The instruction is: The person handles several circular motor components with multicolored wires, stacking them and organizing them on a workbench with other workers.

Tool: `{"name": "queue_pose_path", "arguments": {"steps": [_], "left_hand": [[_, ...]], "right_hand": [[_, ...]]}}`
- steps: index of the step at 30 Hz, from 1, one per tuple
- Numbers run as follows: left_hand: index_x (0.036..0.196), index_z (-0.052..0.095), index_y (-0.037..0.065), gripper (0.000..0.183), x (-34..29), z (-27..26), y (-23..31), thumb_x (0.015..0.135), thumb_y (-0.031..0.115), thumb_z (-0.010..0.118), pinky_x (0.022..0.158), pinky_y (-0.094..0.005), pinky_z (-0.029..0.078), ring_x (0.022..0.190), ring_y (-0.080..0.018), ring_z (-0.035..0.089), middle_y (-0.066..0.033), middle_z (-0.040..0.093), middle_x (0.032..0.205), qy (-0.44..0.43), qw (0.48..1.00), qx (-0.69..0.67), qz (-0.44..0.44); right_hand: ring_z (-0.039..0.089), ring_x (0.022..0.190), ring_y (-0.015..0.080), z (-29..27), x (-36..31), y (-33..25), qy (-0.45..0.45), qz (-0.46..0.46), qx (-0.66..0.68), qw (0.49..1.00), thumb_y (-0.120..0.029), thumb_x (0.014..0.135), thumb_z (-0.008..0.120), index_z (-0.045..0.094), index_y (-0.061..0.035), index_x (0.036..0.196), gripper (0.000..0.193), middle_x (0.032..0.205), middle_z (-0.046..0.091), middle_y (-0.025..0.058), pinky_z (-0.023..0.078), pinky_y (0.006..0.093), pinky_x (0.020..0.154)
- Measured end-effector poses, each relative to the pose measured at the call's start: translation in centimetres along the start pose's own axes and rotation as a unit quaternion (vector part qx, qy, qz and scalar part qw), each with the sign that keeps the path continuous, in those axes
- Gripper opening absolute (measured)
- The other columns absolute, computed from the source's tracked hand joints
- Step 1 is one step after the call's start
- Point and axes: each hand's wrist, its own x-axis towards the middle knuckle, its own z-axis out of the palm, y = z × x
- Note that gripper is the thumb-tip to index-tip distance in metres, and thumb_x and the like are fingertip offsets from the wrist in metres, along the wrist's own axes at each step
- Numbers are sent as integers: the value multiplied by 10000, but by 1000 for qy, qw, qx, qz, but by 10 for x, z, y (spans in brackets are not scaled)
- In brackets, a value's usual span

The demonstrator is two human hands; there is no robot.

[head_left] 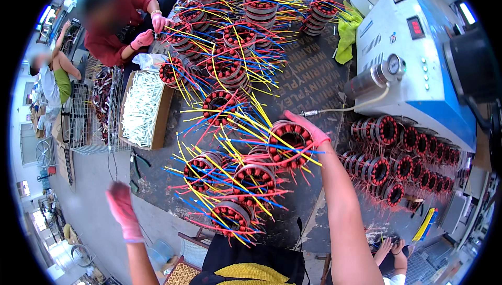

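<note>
My right hand (312, 130), in a pink glove, is closed around the outer side of a motor stator (289, 144) with red windings and long yellow, blue and red leads. This stator is tilted, its round bore facing me, at the right end of a group of similar stators. Next to it, below and to the left, are another stator (254, 179), a stator near the table edge (230, 216) and one further left (202, 170). My left hand (123, 206), also pink-gloved, is raised off the table's left edge, touching nothing; motion smears its fingers.
Stacked stators (260, 5) fill the table's far side. A carton of white sleeves (141, 108) and green-handled pliers (140, 166) lie left. A co-worker's gloved hands (149, 31) work at the far left. To the right stand a blue-and-white machine (413, 50) and rows of stators (387, 131).
</note>
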Motion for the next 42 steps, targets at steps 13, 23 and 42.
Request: {"name": "queue_pose_path", "arguments": {"steps": [13,23,42], "left_hand": [[1341,465,43,463,-197,78,-267,1010,358,397,1005,-428,443,1173,-258,542,-103,547,1322,-162,889,-17,-428],[1339,470,46,469,-207,96,-283,1007,368,394,1000,-431,449,1160,-266,551,-106,553,1313,-151,876,-73,-452],[1336,478,53,482,-240,100,-271,1001,388,388,989,-437,460,1135,-281,568,-112,565,1296,-95,853,-122,-498]], "right_hand": [[638,890,419,1,-9,6,-215,7,216,952,-402,1013,331,630,-24,1098,488,1055,632,229,553,571,773],[647,882,389,-35,25,25,-186,-40,206,960,-260,982,417,253,-110,1485,550,1081,622,204,562,543,684],[623,984,466,25,-8,2,-301,166,286,894,-301,1044,245,559,-15,1231,465,1111,623,275,525,580,849]]}}
